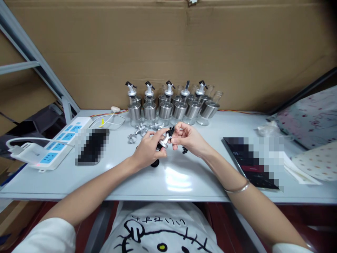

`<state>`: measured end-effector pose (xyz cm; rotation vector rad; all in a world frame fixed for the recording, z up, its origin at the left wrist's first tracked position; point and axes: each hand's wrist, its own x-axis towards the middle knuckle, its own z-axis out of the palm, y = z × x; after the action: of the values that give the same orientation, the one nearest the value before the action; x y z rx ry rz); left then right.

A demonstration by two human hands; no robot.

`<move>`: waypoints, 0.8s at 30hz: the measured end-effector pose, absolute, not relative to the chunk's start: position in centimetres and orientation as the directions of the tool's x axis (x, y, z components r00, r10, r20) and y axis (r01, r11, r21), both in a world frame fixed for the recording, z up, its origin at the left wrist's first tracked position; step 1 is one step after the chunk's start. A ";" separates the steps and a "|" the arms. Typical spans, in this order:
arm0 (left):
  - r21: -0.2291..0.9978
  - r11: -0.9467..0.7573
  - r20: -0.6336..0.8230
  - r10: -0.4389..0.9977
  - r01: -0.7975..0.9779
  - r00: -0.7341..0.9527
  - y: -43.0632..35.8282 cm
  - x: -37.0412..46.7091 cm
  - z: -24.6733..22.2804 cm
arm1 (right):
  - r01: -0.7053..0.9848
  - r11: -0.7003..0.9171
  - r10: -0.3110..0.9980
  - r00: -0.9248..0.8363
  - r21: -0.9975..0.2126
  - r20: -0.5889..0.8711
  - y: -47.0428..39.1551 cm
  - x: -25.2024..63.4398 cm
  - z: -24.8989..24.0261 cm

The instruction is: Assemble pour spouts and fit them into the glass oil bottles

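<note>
My left hand (pixel 151 147) is closed around a silver pour spout (pixel 164 142), its nozzle tilted up to the right. My right hand (pixel 185 138) is pinched at the spout's tip; fingertips hide what lies between them. Dark parts (pixel 171 131) show between the two hands, and I cannot tell whether they belong to the spout. Small black pieces (pixel 185 150) lie below my right hand. Several silver spout parts (pixel 132 138) rest beyond my left hand. A round black piece (pixel 154 163) sits under it.
Glass bottles with steel sleeves (pixel 150 111) stand in rows at the back, several fitted with pour spouts (pixel 131 89). To the left are a power strip (pixel 61 140) and a phone (pixel 92 147). A tablet-like screen (pixel 250 163) lies right, near a plastic bag (pixel 268 130).
</note>
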<state>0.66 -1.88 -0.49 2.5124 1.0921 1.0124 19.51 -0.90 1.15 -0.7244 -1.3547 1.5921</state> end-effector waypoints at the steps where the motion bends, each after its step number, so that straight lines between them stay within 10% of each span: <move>1: 0.451 -0.698 0.504 0.714 0.557 0.487 -1.9 0.7 -0.5 | -0.261 -0.005 0.897 -0.428 -0.965 0.111 -0.9 19.5 1.1; 24: 0.497 -0.822 0.605 0.559 0.280 0.567 -1.5 0.5 -1.0 | -0.271 -0.134 0.818 -0.573 -0.953 0.048 -1.2 19.2 0.8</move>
<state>0.48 -1.53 -1.05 2.4580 0.6844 1.1258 19.21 -1.22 0.80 -0.6527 -1.3607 1.8039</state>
